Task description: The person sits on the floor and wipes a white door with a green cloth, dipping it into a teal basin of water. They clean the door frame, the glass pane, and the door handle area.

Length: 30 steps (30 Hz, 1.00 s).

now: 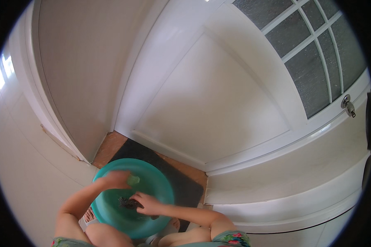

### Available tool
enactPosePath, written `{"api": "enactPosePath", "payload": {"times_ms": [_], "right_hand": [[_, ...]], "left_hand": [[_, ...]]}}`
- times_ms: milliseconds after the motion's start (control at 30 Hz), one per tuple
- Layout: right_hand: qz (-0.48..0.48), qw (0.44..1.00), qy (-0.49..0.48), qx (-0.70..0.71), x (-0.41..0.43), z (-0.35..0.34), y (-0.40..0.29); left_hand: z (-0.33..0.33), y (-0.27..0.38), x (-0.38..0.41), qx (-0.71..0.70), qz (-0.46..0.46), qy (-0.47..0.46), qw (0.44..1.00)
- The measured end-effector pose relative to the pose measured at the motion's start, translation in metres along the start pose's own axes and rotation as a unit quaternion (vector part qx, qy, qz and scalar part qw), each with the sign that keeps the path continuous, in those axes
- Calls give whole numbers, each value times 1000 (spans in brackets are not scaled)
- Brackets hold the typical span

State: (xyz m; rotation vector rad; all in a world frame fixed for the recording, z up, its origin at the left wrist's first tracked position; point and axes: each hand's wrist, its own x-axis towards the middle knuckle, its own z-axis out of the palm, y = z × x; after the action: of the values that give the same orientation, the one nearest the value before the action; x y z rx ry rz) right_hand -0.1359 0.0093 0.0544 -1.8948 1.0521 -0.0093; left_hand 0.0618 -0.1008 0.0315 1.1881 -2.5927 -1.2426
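Note:
A large turquoise plastic basin (109, 213) stands before me at my feet. Over its upper left part, my left hand (117, 180) is blurred and holds a pale green, translucent item (134, 180) that I cannot name for certain. My right hand (148, 203) is inside the basin, its fingers closed on a dark, frizzy clump (126, 203), perhaps a scouring pad. A small dark thing (154, 217) lies under my right wrist, partly hidden.
A dark grey mat (185, 188) lies beneath the basin on brownish floor tiles (111, 145). Ahead is a white panelled door (216, 102) with glass panes and a metal knob (347, 105) holding a key. White walls flank the doorway. My legs and feet are close around the basin.

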Motion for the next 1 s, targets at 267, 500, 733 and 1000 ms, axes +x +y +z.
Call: {"api": "enactPosePath", "payload": {"times_ms": [267,500,733,1000], "right_hand": [[-14,999,-19,-46,-3,-23,-25],[-21,998,-12,-63,3,15,34],[-77,996,24,-31,-6,-39,-1],[-120,950,-15,-289,-39,3,35]], "left_hand": [[2,-23,4,-84,-73,41,993],[1,-13,10,-103,-67,46,991],[-7,-7,12,-119,-53,50,990],[3,-17,15,-122,-35,41,991]]}}
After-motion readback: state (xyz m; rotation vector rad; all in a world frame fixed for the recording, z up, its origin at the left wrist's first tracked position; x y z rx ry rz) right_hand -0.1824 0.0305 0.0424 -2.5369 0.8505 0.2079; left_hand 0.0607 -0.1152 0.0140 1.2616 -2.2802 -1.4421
